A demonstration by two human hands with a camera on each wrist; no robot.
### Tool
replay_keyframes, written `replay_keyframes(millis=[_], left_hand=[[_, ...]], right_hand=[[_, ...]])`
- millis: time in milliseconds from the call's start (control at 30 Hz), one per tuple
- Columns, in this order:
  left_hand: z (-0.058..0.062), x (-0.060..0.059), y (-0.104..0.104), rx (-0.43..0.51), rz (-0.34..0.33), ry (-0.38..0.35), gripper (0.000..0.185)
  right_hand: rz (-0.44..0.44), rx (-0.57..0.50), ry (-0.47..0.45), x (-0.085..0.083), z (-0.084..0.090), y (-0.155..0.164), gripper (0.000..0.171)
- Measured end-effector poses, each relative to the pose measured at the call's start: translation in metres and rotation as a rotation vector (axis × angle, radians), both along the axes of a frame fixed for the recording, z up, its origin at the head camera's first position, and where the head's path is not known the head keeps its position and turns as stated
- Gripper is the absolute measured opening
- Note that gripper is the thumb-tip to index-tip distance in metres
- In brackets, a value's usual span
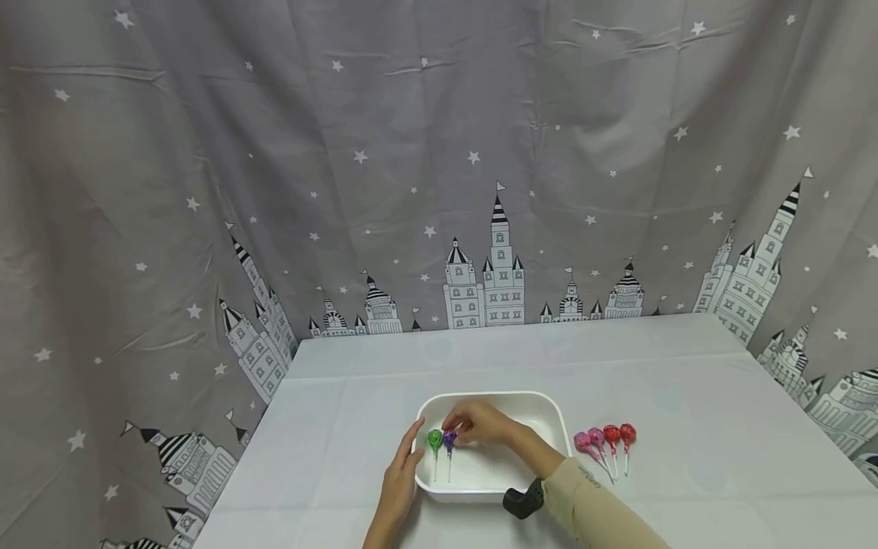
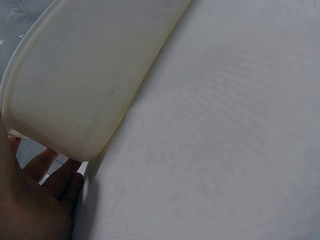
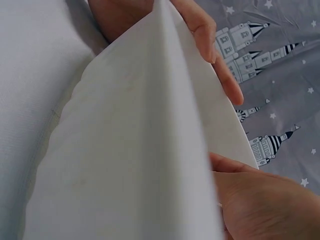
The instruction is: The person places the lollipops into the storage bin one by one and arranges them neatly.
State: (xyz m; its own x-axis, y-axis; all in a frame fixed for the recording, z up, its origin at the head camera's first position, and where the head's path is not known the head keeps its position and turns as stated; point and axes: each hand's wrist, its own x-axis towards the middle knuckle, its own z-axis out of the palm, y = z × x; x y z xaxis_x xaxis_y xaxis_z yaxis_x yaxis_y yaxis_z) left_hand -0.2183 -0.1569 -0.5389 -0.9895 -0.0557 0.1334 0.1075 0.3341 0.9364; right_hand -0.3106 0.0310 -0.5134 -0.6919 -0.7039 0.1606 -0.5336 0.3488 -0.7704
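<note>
Purple lollipop (image 1: 449,439) is pinched by the right hand (image 1: 480,424) inside the white tray (image 1: 549,402); the left hand (image 1: 401,476), fingers straight, steadies the tray's 9 o'clock rim.

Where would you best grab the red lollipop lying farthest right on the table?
Probably by its thin white stick, from above. The red lollipop lies flat on the table with its stick pointing toward the person. Its neighbour crowds the left side of its head, so pinch the stick's near end, coming in from the open right side.
</note>
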Motion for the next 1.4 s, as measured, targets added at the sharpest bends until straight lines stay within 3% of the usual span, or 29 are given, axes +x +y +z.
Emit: replay_keyframes(millis=[367,600,767,1067,1400], left_hand=[[-0.001,-0.002,-0.001,-0.014,0.012,-0.002,0.043],[0.001,0.001,0.001,-0.025,0.027,-0.062,0.043],[0.000,0.003,0.003,-0.013,0.037,-0.088,0.043],[0.001,0.003,0.004,-0.020,0.026,-0.067,0.042],[0.003,-0.002,0.005,-0.030,0.053,-0.070,0.043]], right_hand=[[-0.005,-0.002,-0.009,0.000,0.006,-0.002,0.027],[-0.044,-0.025,-0.005,0.005,0.011,-0.002,0.024],[-0.094,-0.046,0.049,0.012,0.020,-0.003,0.021],[-0.206,-0.144,0.069,0.025,0.055,0.011,0.023],[-0.401,-0.299,0.081,0.032,0.091,0.067,0.024]])
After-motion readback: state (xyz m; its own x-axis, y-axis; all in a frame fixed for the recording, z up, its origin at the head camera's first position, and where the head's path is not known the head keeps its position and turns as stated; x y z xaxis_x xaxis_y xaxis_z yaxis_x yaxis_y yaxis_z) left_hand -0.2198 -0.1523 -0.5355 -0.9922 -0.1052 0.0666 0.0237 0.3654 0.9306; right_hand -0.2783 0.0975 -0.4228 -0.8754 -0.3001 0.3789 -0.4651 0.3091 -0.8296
